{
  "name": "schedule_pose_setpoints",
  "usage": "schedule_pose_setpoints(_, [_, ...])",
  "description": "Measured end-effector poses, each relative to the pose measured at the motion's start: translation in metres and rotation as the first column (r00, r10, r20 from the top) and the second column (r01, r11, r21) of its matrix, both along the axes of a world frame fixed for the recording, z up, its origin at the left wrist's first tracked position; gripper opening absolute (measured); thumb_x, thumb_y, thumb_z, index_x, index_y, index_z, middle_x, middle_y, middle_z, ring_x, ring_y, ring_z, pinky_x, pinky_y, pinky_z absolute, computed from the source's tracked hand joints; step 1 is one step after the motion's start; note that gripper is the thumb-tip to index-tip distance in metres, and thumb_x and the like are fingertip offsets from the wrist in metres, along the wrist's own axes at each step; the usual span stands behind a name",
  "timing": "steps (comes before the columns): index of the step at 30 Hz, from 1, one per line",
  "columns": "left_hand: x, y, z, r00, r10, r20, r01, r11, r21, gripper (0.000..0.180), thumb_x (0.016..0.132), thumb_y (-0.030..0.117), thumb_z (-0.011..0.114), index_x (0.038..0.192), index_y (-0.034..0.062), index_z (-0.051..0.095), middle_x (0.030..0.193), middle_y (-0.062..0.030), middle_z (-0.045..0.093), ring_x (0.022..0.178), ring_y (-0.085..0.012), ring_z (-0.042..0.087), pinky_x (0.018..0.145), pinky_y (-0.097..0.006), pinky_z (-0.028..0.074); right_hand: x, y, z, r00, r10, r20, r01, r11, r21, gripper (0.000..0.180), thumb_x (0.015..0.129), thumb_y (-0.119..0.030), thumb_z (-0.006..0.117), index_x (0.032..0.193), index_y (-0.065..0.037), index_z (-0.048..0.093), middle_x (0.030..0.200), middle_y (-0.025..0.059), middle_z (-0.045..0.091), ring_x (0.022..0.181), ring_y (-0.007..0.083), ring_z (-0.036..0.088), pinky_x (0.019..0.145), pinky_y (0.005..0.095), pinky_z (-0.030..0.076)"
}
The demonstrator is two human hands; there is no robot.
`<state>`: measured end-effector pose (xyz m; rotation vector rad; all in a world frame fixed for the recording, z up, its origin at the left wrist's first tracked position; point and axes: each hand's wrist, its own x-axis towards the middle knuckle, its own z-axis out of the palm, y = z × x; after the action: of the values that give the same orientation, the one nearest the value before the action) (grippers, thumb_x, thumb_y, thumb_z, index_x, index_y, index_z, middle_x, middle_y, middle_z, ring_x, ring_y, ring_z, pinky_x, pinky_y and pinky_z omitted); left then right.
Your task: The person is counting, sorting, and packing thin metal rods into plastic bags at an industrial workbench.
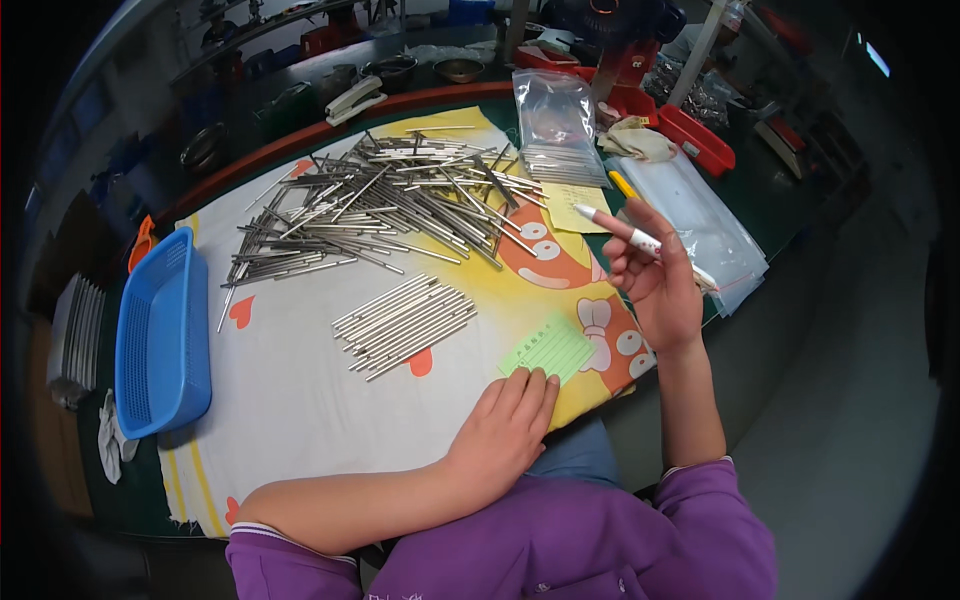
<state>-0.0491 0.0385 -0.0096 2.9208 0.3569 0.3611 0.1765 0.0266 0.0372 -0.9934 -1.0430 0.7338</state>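
Under the left hand (505,435), whose fingertips lie flat and together, sits the near edge of the green slip (549,347). Up and to its right, the right hand (655,275) is closed on a white pen (640,240), raised clear of the slip. Risk: light fingertip pressure may let the slip slide on the cloth (300,390); nearby metal rods (405,325) could roll if nudged.

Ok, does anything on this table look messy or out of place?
Only the big heap of thin grey metal rods: they lie crisscrossed at all angles, while the smaller bundle of metal rods below it lies neatly parallel. Nothing looks spilled or damaged.
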Motion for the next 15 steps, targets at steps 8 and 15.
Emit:
schedule_pose_setpoints(8, [0.001,-0.006,-0.005,1.000,0.004,-0.015,0.000,0.965,0.261,0.060,0.072,0.023,0.056,0.121,-0.0088,0.042,0.124,-0.0220,0.043,0.117,-0.0324,0.039,0.099,-0.038,0.031,-0.043,0.000,-0.034,0.984,0.101,-0.146,-0.155,0.892,-0.426,0.018,0.091,-0.025,0.049,0.091,-0.007,0.050,0.071,0.0019,0.056,0.054,0.0032,0.044,0.048,0.0167,0.030])
schedule_pose_setpoints(15, [-0.005,-0.010,0.001,0.995,-0.002,-0.100,0.038,0.932,0.361,0.049,0.079,0.017,0.044,0.121,-0.0075,0.045,0.122,-0.0209,0.045,0.115,-0.0311,0.042,0.099,-0.038,0.032,-0.048,0.002,-0.035,0.987,0.155,0.037,-0.120,0.877,-0.465,0.013,0.083,-0.013,0.060,0.079,-0.005,0.051,0.067,-0.0005,0.054,0.054,0.0014,0.045,0.049,0.0161,0.034])
